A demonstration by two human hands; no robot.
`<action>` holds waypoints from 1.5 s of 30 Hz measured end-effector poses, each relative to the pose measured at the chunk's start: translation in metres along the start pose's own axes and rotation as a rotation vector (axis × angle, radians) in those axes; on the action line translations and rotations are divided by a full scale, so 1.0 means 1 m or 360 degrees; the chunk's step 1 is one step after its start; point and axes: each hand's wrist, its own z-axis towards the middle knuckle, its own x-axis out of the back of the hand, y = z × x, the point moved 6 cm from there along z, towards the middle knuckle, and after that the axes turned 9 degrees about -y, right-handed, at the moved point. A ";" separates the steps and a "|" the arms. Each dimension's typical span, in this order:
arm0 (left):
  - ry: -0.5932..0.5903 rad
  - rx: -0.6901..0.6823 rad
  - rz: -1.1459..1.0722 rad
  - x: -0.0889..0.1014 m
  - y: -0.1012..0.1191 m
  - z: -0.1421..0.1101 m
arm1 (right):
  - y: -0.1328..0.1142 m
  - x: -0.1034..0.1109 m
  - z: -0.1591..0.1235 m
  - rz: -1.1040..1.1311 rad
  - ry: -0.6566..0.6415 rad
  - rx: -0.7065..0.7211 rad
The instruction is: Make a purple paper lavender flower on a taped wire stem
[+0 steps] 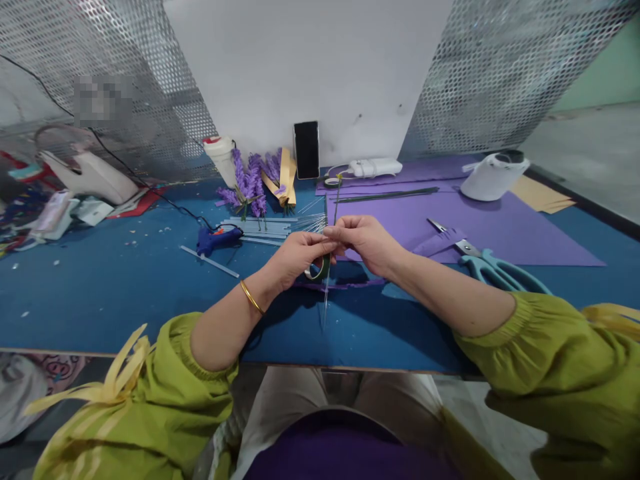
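Note:
A thin wire stem (337, 198) stands upright between my hands, its upper part dark, with a small yellow tip. Thin bare wire ends (326, 300) come out below my fingers. My left hand (305, 257) is closed, pinching the stem. Under its fingers is a roll of dark green tape (326, 267) with a white core; whether the hand grips it too is unclear. My right hand (363, 241) also pinches the stem, its fingertips touching the left ones. Behind the hands, a bundle of loose thin wires (314, 223) lies on the table.
Purple sheets (480, 223) lie at right with teal-handled scissors (493, 263) and dark stems (390, 195). A blue glue gun (217, 240) and glue sticks (260, 227) lie left. Behind are purple flowers (247, 180), a phone (307, 150) and a white container (493, 177).

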 end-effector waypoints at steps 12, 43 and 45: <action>-0.0005 -0.0025 -0.0144 -0.002 0.000 0.000 | -0.001 -0.007 0.001 0.0280 -0.0292 -0.0035; -0.0060 0.0078 -0.0461 -0.001 -0.009 0.001 | 0.002 -0.008 0.001 0.0347 -0.0318 -0.0051; -0.0076 0.0119 -0.0495 -0.002 -0.010 0.001 | 0.003 -0.009 0.001 0.0374 -0.0367 -0.0082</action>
